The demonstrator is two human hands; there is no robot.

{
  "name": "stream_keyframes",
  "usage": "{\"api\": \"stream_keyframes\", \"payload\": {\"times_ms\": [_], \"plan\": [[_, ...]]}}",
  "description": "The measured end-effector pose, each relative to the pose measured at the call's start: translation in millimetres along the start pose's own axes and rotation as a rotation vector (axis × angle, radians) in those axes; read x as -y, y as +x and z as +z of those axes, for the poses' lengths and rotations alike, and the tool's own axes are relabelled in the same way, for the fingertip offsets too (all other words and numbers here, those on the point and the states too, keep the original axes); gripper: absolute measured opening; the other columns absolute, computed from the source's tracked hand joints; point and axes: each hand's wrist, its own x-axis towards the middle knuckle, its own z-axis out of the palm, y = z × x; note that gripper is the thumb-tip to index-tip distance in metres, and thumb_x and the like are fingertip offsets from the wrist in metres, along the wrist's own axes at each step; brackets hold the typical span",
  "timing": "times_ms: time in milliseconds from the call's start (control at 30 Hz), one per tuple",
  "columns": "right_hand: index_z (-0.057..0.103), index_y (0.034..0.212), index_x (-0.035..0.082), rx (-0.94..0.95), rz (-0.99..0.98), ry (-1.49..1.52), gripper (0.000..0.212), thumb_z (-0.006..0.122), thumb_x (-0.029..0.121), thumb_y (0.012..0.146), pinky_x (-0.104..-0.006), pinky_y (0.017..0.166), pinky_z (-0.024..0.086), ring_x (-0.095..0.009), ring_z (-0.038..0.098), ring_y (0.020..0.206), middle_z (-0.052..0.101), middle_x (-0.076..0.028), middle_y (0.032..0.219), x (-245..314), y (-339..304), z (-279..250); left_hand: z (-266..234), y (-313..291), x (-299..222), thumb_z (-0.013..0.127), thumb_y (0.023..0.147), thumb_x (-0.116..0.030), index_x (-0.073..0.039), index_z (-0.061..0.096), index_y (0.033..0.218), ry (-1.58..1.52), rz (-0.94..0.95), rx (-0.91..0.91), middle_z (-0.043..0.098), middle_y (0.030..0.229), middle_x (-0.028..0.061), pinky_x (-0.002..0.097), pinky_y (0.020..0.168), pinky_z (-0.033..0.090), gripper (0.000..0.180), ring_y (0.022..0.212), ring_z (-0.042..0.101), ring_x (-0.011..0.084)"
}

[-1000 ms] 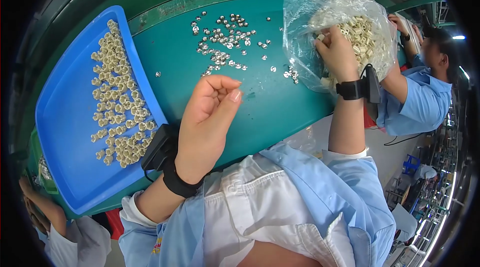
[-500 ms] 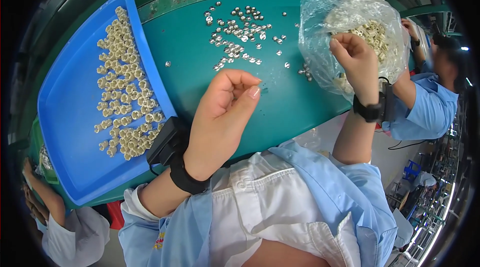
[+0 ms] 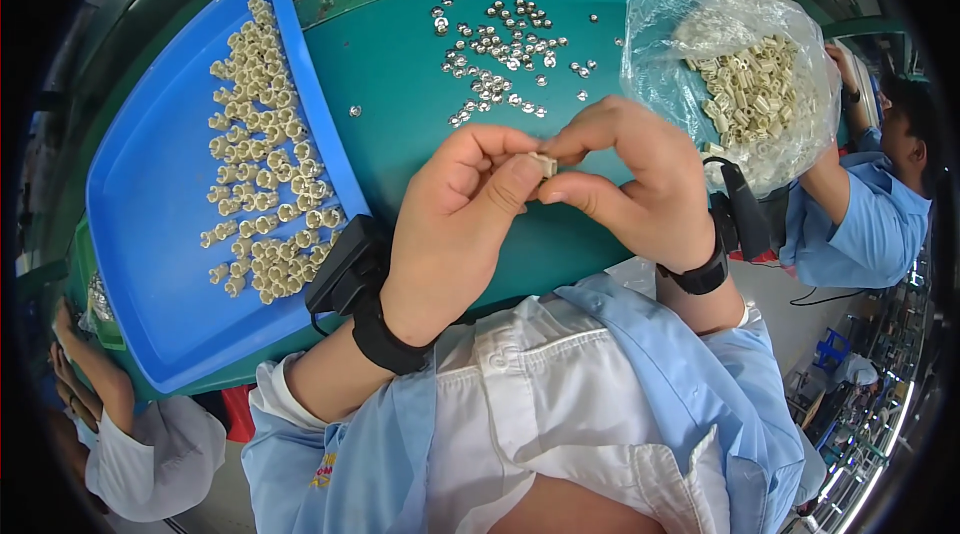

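While held up over the smooth green tabletop [image 3: 590, 240], showing only partly among fingertips: one small beige plastic part [image 3: 547, 164]. Pinching it right there between thumb and fingers, with the grip of the left hand [image 3: 445, 229]! Curled in close at its right end, with thumb and forefinger set around it, the right hand [image 3: 645, 189]; impossible to tell whether pressed onto the part or just beside it.

Now outward, just beyond the fingers: a loose scatter of small, round, shiny silver metal pieces [image 3: 513, 65] on the tabletop. Off to the right, slumped open near the right hand, a crinkled clear plastic bag [image 3: 665, 44], filled with many short beige tubular pieces [image 3: 750, 99]. Over on the left, a big blue plastic tray [image 3: 160, 204] with a curved side, carrying rows and clumps of beige crown-rimmed plastic pieces [image 3: 268, 269] along its right half. Strapped at the wrists, two black box-shaped devices [image 3: 350, 264]. Farther right, a co-worker in a light blue sleeve [image 3: 862, 226]; at lower left, another in white [image 3: 165, 459].
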Motion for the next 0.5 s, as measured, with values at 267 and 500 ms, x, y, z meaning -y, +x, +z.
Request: {"api": "stream_keyframes", "payload": {"times_ms": [267, 500], "plan": [[0.058, 0.082, 0.003, -0.058, 0.089, -0.415, 0.011, 0.064, 0.005, 0.073, -0.0319, 0.062, 0.044, -0.026, 0.056, 0.072, 0.057, -0.01, 0.077, -49.2, 6.3, 3.0, -4.6, 4.7, 2.0, 0.052, 0.089, -0.02, -0.005, 0.049, 0.1, -0.033, 0.141, -0.291, 0.055, 0.087, -0.0002, 0.0187, 0.065, 0.039, 0.019, 0.075, 0.048, 0.0055], [0.054, 0.079, 0.003, 0.011, 0.118, -0.499, 0.009, 0.06, 0.004, 0.073, -0.0366, 0.066, 0.042, -0.03, 0.051, 0.077, 0.052, -0.011, 0.078, -54.0, 9.4, 22.9, -3.7, 3.8, -0.4, 0.052, 0.089, -0.02, -0.006, 0.049, 0.101, -0.034, 0.099, -0.266, 0.055, 0.087, -0.0012, 0.0186, 0.065, 0.038, 0.019, 0.075, 0.048, 0.0054]]}}
